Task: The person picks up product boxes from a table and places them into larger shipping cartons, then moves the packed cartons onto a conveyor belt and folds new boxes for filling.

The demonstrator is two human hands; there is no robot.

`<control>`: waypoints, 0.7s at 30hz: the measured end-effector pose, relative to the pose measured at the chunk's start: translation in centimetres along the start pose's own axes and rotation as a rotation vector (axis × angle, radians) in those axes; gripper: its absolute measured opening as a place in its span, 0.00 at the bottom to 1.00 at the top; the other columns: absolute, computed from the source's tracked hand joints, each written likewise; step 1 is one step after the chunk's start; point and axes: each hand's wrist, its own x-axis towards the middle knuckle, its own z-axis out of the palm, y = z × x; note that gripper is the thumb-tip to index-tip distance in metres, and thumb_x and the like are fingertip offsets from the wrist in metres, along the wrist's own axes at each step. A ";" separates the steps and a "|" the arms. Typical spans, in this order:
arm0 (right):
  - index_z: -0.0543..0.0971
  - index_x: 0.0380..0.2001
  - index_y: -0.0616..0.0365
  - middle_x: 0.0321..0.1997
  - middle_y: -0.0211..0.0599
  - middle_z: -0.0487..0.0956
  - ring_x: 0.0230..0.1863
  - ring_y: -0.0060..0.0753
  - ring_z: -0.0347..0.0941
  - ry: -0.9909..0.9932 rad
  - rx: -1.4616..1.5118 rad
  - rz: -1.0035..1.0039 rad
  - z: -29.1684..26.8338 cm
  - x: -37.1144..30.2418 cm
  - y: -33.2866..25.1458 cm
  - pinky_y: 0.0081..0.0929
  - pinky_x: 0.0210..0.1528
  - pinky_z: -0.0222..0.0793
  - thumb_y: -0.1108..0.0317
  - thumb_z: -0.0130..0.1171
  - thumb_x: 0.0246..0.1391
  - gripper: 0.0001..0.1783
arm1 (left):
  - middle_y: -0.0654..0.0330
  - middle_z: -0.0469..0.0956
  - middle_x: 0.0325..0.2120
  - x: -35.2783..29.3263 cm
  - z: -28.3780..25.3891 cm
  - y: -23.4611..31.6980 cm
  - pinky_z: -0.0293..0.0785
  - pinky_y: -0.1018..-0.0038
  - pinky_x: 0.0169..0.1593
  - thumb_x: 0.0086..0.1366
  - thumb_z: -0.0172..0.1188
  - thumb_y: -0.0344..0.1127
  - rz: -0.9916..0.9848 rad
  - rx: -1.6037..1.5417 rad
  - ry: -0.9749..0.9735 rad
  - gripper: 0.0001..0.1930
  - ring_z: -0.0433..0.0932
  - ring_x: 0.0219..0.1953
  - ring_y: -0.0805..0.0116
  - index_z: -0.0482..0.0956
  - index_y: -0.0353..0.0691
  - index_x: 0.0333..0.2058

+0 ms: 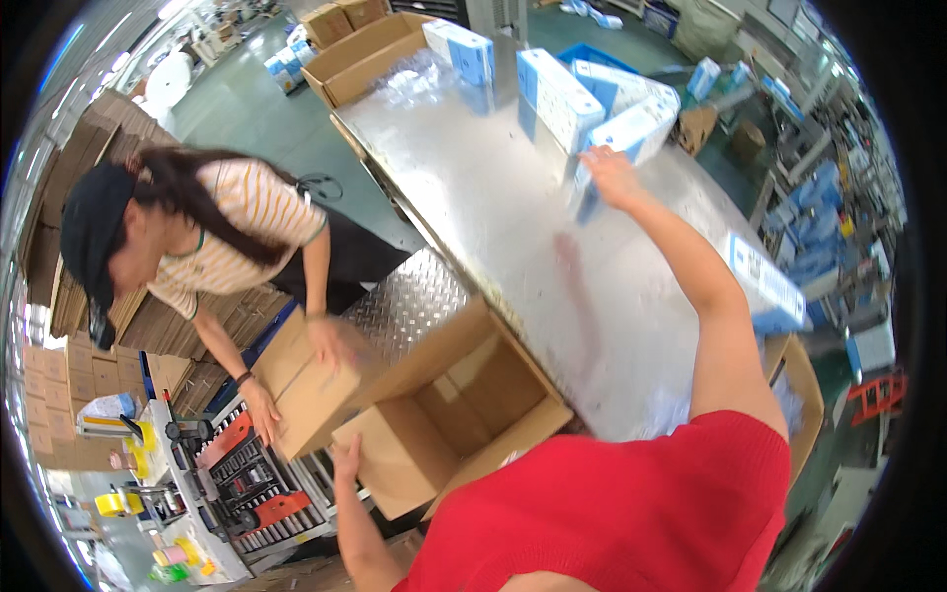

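My left hand (346, 462) is closed on the near left edge of an open cardboard box (406, 446), which is tilted with its bare inside toward me. On the metal table, my right hand (614, 180) has its fingers bent over the near end of a blue-and-white carton (639, 128). Its palm side is hidden. Beside that one stand another blue-and-white carton (558, 99) and a third one (610, 84) partly behind it. The table top (493, 217) mirrors them.
A co-worker (237, 222) at the left holds a closed cardboard box (316, 380) over a roller conveyor (261, 483). An open box (370, 59) with clear plastic film (424, 79) sits at the table's far end. Another carton (764, 281) lies at the right edge.
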 end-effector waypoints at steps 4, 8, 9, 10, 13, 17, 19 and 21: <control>0.64 0.60 0.49 0.63 0.41 0.63 0.63 0.53 0.58 0.035 -0.259 0.156 5.0 2.7 14.1 0.46 0.57 0.60 0.75 0.62 0.38 0.41 | 0.35 0.52 0.60 -2.2 -0.8 10.3 0.54 0.52 0.61 0.56 0.58 0.62 -0.324 0.829 0.386 0.53 0.56 0.60 0.40 0.42 0.27 0.64; 0.72 0.50 0.55 0.50 0.46 0.69 0.55 0.51 0.63 -0.112 -0.045 -0.181 3.5 7.2 10.6 0.46 0.57 0.59 0.55 0.77 0.13 0.50 | 0.41 0.58 0.56 -6.4 0.5 26.9 0.56 0.56 0.59 0.51 0.66 0.32 0.461 0.573 0.702 0.37 0.59 0.56 0.43 0.59 0.30 0.57; 0.73 0.47 0.56 0.48 0.45 0.72 0.55 0.49 0.64 -0.080 0.023 -0.339 1.8 7.4 7.3 0.46 0.56 0.59 0.49 0.76 0.13 0.49 | 0.41 0.59 0.55 -7.1 2.2 31.3 0.56 0.56 0.59 0.49 0.67 0.28 0.582 0.507 0.658 0.34 0.59 0.56 0.44 0.62 0.30 0.55; 0.73 0.44 0.57 0.45 0.45 0.74 0.50 0.50 0.68 -0.211 0.083 -0.384 0.5 8.2 3.8 0.45 0.52 0.63 0.46 0.75 0.14 0.47 | 0.42 0.60 0.53 -6.7 4.2 35.0 0.57 0.57 0.58 0.49 0.66 0.28 0.648 0.491 0.564 0.31 0.60 0.56 0.44 0.65 0.30 0.53; 0.71 0.40 0.60 0.41 0.45 0.75 0.47 0.51 0.72 -0.405 0.346 -0.527 -2.3 7.6 -3.5 0.42 0.47 0.68 0.39 0.69 0.30 0.40 | 0.40 0.59 0.58 -4.2 11.5 44.5 0.57 0.55 0.61 0.44 0.72 0.38 0.914 0.493 0.179 0.41 0.59 0.60 0.42 0.62 0.30 0.56; 0.67 0.50 0.62 0.50 0.50 0.72 0.53 0.50 0.69 0.085 0.375 -0.107 1.1 15.7 -1.2 0.43 0.52 0.65 0.42 0.67 0.38 0.43 | 0.36 0.51 0.62 -0.5 22.9 52.0 0.44 0.54 0.67 0.42 0.72 0.50 1.162 0.663 -0.112 0.55 0.46 0.66 0.40 0.50 0.32 0.63; 0.59 0.58 0.65 0.57 0.55 0.67 0.57 0.52 0.65 0.097 0.169 0.283 1.4 18.1 3.1 0.45 0.56 0.62 0.44 0.68 0.38 0.51 | 0.40 0.52 0.62 0.5 27.1 53.1 0.44 0.53 0.67 0.42 0.72 0.49 1.238 0.741 -0.237 0.54 0.46 0.67 0.41 0.50 0.34 0.63; 0.52 0.64 0.63 0.61 0.56 0.63 0.60 0.53 0.62 -0.066 0.180 0.556 4.1 18.4 6.8 0.47 0.59 0.58 0.45 0.69 0.36 0.59 | 0.43 0.53 0.62 1.8 28.7 53.5 0.44 0.53 0.67 0.42 0.72 0.46 1.297 0.804 -0.219 0.53 0.46 0.67 0.43 0.51 0.37 0.64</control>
